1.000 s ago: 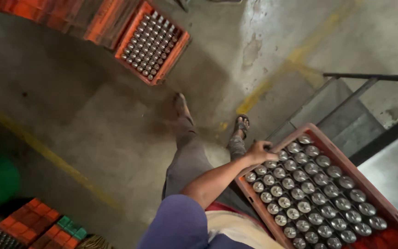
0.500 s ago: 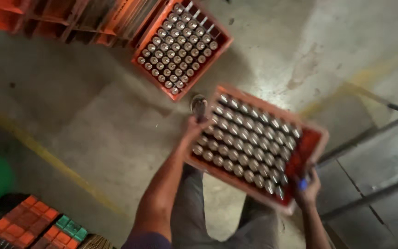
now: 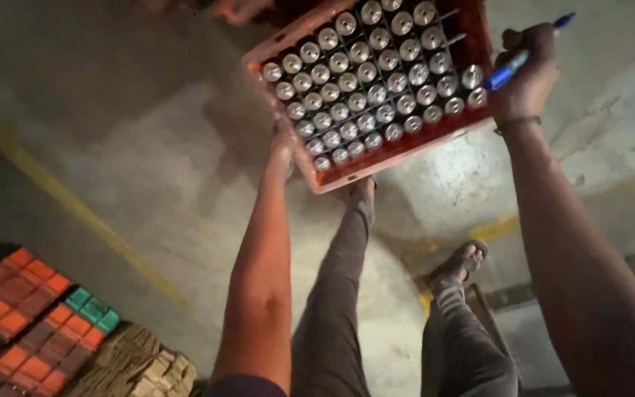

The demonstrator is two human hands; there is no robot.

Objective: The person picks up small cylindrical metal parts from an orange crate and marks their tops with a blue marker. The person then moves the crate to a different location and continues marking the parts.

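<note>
Far to the left of my grip, low down, stacked orange crates sit on the floor, one with green cells. A yellow floor line runs diagonally between them and my left arm. My left hand is closed on the near-left edge of a red bottle crate, fingers mostly hidden beneath the rim. The crate is held off the concrete floor between both hands, filled with rows of capped bottles. My right hand clasps the crate's right wall and also pinches a blue pen, its tip pointing away from the crate. Below the crate, my sandalled feet stand on the concrete.
</note>
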